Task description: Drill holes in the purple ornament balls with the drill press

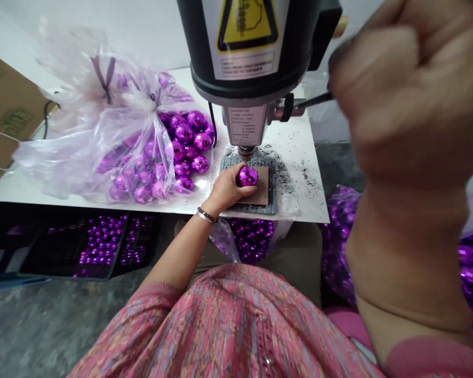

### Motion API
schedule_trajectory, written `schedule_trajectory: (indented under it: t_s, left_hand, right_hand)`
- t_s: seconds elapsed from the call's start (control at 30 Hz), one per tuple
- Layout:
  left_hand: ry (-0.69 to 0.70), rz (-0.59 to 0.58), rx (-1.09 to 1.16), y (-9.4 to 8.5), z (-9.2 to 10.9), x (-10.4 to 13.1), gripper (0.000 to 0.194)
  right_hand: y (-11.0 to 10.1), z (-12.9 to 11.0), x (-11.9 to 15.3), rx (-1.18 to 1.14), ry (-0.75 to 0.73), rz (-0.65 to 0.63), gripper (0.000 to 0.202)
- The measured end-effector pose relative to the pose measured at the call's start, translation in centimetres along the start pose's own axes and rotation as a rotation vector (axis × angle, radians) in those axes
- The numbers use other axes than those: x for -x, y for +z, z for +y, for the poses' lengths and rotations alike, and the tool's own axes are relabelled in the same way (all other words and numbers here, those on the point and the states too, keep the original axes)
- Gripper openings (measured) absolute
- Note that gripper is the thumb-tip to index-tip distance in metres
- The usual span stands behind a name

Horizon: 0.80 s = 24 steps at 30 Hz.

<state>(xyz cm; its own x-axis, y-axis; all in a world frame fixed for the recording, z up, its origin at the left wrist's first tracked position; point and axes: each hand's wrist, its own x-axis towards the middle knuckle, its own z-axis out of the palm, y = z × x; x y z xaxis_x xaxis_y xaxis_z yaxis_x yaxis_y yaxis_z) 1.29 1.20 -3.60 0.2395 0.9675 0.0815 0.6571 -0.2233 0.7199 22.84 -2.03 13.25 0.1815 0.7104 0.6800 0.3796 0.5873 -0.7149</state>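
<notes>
My left hand (229,187) grips a shiny purple faceted ball (247,177) between thumb and fingers. The ball is on a brown square board (262,191) on the grey base plate (274,197), right under the chuck (246,152) of a black drill press (248,86). Whether the tool tip touches the ball cannot be made out. Raised large at the right, my right hand (410,79) is closed in a fist around the end of the machine's black lever (317,100); the grip itself is hidden by the fingers.
Clear bags (114,142) of purple balls lie on the white table (311,194), with loose balls (200,164) at their opening. Dark shavings surround the base. Purple balls fill a black crate (102,239) lower left, a bag (252,236) below the table edge and bags (339,236) at right.
</notes>
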Motion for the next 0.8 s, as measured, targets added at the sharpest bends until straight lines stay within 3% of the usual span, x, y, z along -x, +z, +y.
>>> schedule_trajectory:
  t_s: [0.13,0.33,0.53,0.8]
  left_hand:
    - [0.024,-0.002,0.001,-0.1,0.1,0.0,0.053]
    - [0.029,-0.011,0.000,-0.2,0.5,0.3,0.049]
    - [-0.005,-0.004,0.019,-0.3,0.7,0.5,0.052]
    - [0.005,0.012,0.059,0.1,0.5,0.4,0.047]
  right_hand:
    - [0.4,0.0,2.8,0.366,-0.343,-0.103,0.023]
    - [0.5,2.2,4.6,0.372,-0.510,-0.098,0.015]
    - [1.1,3.7,5.6,0.370,-0.590,-0.018,0.013]
    - [2.3,5.4,7.0,0.264,-0.518,0.066,0.010]
